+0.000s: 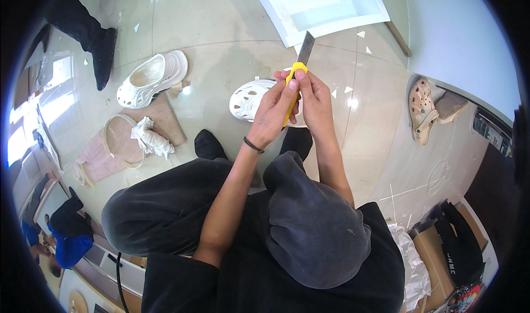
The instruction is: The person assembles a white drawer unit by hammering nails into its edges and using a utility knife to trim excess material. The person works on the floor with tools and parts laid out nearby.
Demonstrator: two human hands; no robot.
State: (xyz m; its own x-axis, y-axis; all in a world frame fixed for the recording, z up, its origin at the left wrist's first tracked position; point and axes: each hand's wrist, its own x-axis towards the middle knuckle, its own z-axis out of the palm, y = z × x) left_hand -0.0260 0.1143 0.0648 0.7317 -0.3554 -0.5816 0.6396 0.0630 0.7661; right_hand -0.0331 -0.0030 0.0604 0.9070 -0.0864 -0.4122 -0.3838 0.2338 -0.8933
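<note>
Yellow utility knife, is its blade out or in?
Out: a length of grey blade shows beyond the yellow front end of its handle.

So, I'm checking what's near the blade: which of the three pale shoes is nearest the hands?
The white shoe partly hidden behind the left hand. The other white shoe lies farther left, and the beige clog lies off to the right.

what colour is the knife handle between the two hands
Yellow; the knife handle shows best in the head view.
</note>
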